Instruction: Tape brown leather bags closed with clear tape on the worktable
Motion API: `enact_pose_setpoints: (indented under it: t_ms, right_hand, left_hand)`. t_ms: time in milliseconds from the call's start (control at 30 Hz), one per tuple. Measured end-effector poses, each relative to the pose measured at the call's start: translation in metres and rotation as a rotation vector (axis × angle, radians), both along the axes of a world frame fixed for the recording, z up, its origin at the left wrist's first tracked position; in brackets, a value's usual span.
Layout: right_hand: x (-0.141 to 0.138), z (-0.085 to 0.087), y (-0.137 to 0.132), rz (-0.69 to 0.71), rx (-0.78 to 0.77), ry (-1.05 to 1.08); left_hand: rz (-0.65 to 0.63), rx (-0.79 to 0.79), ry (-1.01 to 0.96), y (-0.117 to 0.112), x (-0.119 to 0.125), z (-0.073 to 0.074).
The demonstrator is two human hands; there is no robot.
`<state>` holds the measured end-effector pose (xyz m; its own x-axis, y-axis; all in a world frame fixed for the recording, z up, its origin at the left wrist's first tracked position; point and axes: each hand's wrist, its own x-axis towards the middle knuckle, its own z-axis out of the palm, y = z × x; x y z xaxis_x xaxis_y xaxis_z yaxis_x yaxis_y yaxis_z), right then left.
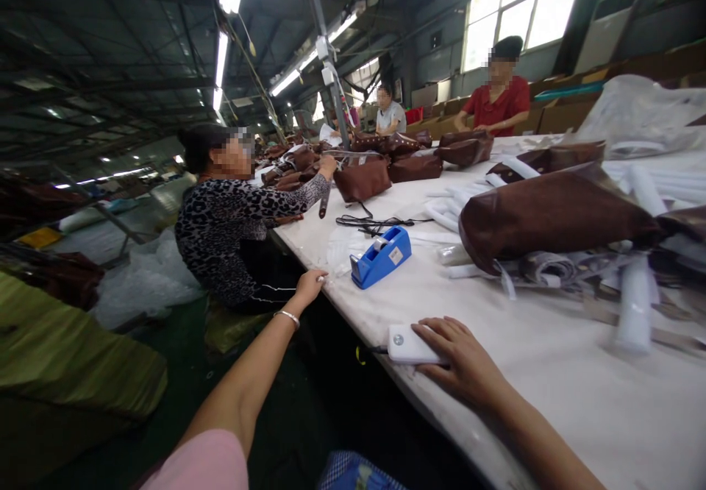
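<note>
My left hand [310, 285] reaches out to the table's near edge, its fingers pinched on a clear plastic sheet [342, 251] that lies there. A bangle sits on that wrist. My right hand [460, 357] rests flat on the white table [551, 372], fingers spread, touching a white power bank [407, 344] with a cable at its left end. A blue tape dispenser [380, 257] stands between the two hands, a little farther in.
Brown leather bags [551, 214] and white paper rolls [634, 299] crowd the right side. More bags [361, 178] and black straps [369, 221] lie farther along. A seated person in a patterned top [232, 218] works to the left; two others sit at the far end.
</note>
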<state>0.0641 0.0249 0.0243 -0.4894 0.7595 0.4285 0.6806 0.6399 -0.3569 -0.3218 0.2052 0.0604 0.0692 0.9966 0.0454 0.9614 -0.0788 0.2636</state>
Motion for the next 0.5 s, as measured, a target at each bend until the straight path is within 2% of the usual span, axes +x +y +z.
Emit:
enact_pose_setpoints:
  t_ms: [167,500]
  right_hand:
    - [0.0013,-0.0004,0.0005,0.008,0.001,0.006]
    - [0.0012,0.0008,0.0003,-0.003,0.000,-0.029]
  left_hand:
    - [-0.116,0.002,-0.012,0.0020,-0.0029,0.0012]
    - [-0.081,-0.007,0.052,0.0007,0.0054,-0.0039]
